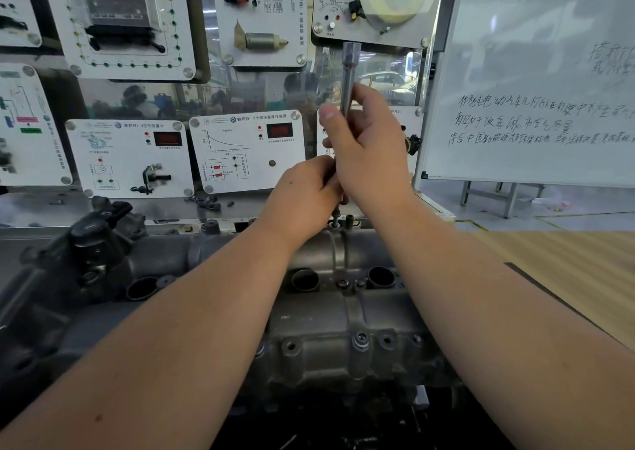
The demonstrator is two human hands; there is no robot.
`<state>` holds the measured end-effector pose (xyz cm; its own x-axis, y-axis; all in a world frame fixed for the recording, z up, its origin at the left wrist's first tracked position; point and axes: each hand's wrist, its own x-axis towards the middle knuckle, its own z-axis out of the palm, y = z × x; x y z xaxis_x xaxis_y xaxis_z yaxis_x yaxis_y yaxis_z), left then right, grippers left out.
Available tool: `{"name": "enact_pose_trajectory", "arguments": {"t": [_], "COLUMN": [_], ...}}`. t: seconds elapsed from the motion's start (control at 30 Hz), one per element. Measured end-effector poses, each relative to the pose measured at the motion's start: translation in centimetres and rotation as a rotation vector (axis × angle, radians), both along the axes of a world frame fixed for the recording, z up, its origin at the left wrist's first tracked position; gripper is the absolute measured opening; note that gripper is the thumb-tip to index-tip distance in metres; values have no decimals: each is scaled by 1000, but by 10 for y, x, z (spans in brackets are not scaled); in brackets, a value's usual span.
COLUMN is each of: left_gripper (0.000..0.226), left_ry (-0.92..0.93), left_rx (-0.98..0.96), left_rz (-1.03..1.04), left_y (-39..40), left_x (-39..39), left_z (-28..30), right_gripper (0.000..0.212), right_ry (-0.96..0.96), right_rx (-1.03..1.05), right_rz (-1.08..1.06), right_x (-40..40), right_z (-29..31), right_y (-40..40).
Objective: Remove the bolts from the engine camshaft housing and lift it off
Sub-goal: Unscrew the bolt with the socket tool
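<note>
Workshop bench backed by a wall of sensor display panels (132,156); whiteboard (536,71) far right. Camshaft housing (343,319) lies across the bench, centre-low, one bolt (360,339) seated on its near edge. Left hand (304,197), fingers curled, grips the lower end of an upright extension bar (348,78) over the far-edge bolt (336,216). Right hand (369,156) wraps the shaft above, thumb raised.

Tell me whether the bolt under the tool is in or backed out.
Backed out: the bolt stands raised above the camshaft housing.
</note>
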<state>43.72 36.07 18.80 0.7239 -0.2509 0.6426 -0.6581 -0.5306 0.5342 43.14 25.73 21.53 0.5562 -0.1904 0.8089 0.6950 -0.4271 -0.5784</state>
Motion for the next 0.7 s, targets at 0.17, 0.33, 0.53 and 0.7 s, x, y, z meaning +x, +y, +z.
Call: {"name": "enact_pose_trajectory", "arguments": {"t": [0.17, 0.33, 0.53, 0.7], "left_gripper": [19, 33, 17, 21], "left_ry": [2, 51, 1, 21], "left_rx": [-19, -39, -17, -51], "left_rz": [21, -44, 4, -8], "left_y": [-1, -2, 0, -1], "left_x": [4, 0, 2, 3], "left_z": [-1, -4, -1, -3], "right_gripper": [25, 16, 23, 23], "right_ry": [25, 50, 48, 77], "right_rx": [-53, -14, -2, -60], "right_rz": [-31, -5, -24, -28], "right_x": [1, 2, -2, -1], "right_z": [2, 1, 2, 4], "right_y": [-2, -2, 0, -3]}}
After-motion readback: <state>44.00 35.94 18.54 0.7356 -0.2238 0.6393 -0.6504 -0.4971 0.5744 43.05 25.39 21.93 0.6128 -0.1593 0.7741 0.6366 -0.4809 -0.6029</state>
